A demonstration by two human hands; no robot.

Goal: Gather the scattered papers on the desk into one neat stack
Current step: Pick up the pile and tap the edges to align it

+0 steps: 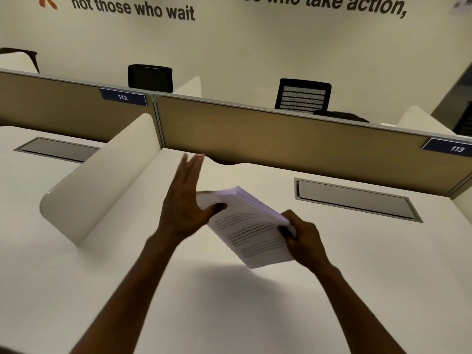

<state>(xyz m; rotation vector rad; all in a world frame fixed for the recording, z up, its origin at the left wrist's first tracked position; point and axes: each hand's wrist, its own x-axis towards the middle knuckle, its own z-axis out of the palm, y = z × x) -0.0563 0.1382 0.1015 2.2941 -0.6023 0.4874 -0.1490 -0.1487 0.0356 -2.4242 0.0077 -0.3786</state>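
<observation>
Now my right hand (pixel 300 237) pinches the stack of papers (pixel 251 231) by its near right edge, tilted above the desk (pixel 332 290); my left hand (pixel 184 205), fingers spread, flanks its far left end.

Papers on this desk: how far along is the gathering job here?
Gathering looks done: no loose sheets show on the desk, and the papers form one stack. In hand: the right hand grips the stack's edge in the air while the left hand, fingers spread, presses its other side. Left: squaring it and laying it down.
</observation>
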